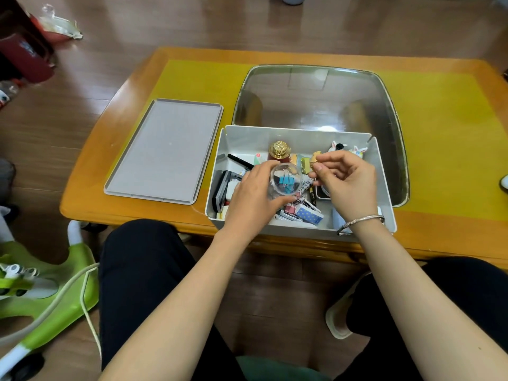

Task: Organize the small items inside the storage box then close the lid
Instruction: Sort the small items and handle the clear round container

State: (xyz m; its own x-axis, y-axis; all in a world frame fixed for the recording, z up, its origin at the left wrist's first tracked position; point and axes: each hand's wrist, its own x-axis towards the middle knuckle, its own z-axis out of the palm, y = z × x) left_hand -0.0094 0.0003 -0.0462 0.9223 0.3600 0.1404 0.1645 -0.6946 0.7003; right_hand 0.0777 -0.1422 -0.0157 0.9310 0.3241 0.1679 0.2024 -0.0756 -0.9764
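Observation:
The open grey storage box (297, 133) stands at the table's near edge, full of small items: a gold-capped bottle (279, 150), a black pen (240, 161), a blue dotted packet (309, 214) and rabbit figurines (358, 151). Its flat grey lid (165, 149) lies on the table to the left of the box. Above the box, my left hand (251, 199) grips a clear round jar (284, 180) with blue binder clips inside. My right hand (347, 182) pinches a small yellowish binder clip (313, 163) just right of the jar's mouth.
A glass-topped inset (316, 97) lies behind the box on the yellow and orange table (192, 78). A green ride-on toy (41, 284) and a cable sit on the floor at the lower left. My knees are under the table's front edge.

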